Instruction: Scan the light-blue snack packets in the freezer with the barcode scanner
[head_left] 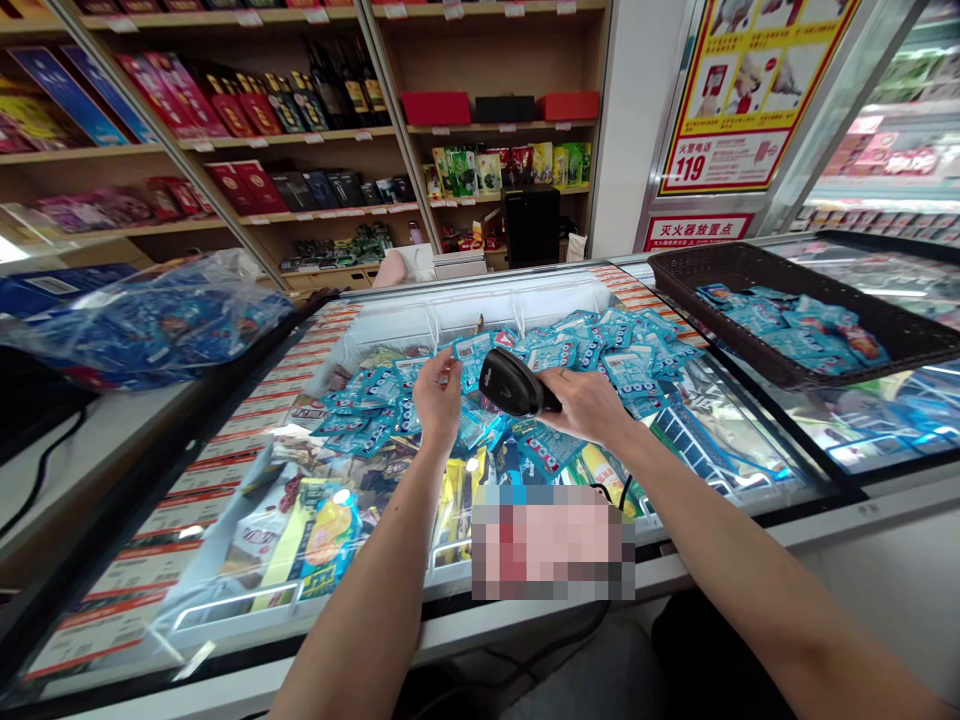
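My right hand (589, 402) is wrapped round the handle of a black barcode scanner (511, 385), whose head points to the left. To its left, my left hand (438, 396) pinches the edge of a small blue snack packet (472, 349), which faces the scanner's head. Many more blue packets (641, 367) lie spread over the glass top (405, 500) of a chest freezer, around and beneath both hands. The scanner's lower handle is mostly hidden by my right fingers.
A dark brown basket (802, 376) with more blue packets stands at the right. On the left, a clear plastic bag (161, 325) of blue packs rests on a counter. Shelves (300, 140) of boxes and bottles line the back. A blurred patch (553, 545) covers something at the front edge.
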